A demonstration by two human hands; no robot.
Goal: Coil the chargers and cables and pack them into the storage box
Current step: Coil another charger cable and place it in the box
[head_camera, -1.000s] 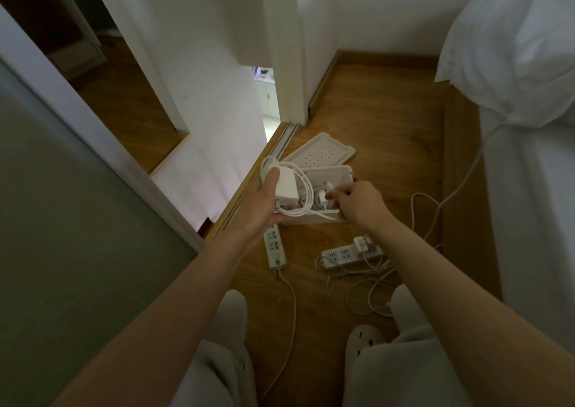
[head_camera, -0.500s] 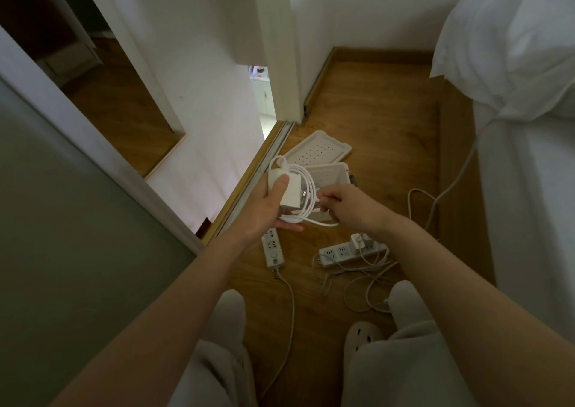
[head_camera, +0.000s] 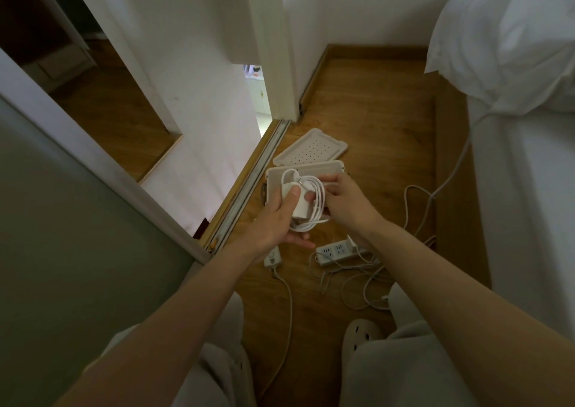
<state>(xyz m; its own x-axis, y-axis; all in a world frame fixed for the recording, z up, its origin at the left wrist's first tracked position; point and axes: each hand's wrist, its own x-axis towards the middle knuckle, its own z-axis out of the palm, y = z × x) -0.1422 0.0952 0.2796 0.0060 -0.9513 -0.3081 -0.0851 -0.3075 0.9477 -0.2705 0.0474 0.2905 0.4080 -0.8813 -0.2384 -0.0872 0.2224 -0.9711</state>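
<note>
My left hand (head_camera: 277, 220) grips a white charger brick (head_camera: 301, 202) from below, thumb pressed on its face. Its white cable (head_camera: 319, 199) is wound in loops around the brick. My right hand (head_camera: 345, 202) pinches those loops at the brick's right side. Both hands hover just above the white storage box (head_camera: 326, 168), which sits open on the wood floor. The box's perforated lid (head_camera: 311, 150) lies flat behind it. A white power strip (head_camera: 334, 252) with loose tangled cables (head_camera: 361, 285) lies on the floor to the right.
A second power strip (head_camera: 272, 259) with a trailing cord lies under my left wrist. A sliding door track (head_camera: 249, 188) runs along the left, a bed with white bedding (head_camera: 522, 126) stands on the right. My knees and a slipper (head_camera: 362, 333) are at the bottom.
Both hands have drawn the charger slightly toward me and together. My right hand went from pulling the cable end out to the side to pinching the wound loops against the brick.
</note>
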